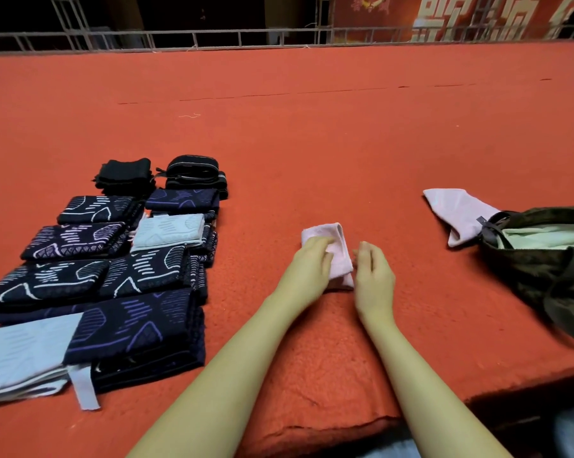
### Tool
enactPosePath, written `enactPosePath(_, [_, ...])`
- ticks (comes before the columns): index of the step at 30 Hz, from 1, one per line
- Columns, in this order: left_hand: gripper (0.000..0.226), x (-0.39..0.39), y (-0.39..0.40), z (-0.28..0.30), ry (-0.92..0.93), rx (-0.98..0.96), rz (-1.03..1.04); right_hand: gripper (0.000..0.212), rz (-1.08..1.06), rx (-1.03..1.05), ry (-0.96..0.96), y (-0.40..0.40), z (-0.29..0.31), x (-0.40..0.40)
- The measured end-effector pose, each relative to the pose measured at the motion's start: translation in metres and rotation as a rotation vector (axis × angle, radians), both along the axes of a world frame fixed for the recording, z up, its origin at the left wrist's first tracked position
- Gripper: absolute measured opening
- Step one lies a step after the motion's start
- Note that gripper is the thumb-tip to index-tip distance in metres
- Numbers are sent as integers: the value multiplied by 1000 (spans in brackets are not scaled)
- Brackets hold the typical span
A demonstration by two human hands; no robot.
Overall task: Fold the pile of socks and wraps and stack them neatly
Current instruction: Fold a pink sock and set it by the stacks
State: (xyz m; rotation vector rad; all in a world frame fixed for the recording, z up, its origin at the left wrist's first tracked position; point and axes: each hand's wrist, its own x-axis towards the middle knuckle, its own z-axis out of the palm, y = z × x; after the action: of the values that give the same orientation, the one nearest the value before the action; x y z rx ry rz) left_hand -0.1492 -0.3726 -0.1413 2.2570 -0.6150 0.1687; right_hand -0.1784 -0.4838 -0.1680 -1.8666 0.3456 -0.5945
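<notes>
Your left hand [312, 259] lies flat with straight fingers on the folded pink sock [337, 256], pinning the fold. Your right hand [373, 276], relaxed, touches the sock's right edge. The folded stacks [113, 269] sit well left of the sock.

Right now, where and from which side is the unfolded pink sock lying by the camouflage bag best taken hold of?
Pinch the unfolded pink sock at its free far-left corner, coming from the left with the right hand. That end lies flat and clear on the red carpet; the near end lies against the camouflage bag.
</notes>
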Motion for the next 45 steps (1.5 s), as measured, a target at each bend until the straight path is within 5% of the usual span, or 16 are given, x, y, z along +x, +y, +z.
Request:
enactPosePath(4, [45,10,6,-11,-27,472,0,25,-70,-302,128,-2,-8,3])
enactPosePath(11, [52,36,11,1,116,740,-145,31,-81,-519,308,0,-13,6])
enactPosePath(17, [58,44,14,0,22,566,-104,27,7,-476,312,-3,-12,13])
enactPosePath(20, [59,38,21,3,-37,411,-75,25,53,-361,180,0,-9,13])
enactPosePath(27, [40,32,71,37,-354,510,82,8,120,-309,-149,38,23,22])
enactPosePath(32, [60,13,124,56,-458,405,172,10,199,-369,-339,79,48,16])
enactPosePath(41, [14,-39,232,66,-605,45,207,14,344,-646,-647,166,82,-14])
enactPosePath(45, [7,-62,282,55,-797,52,277,21,375,-741,-666,210,85,-23])
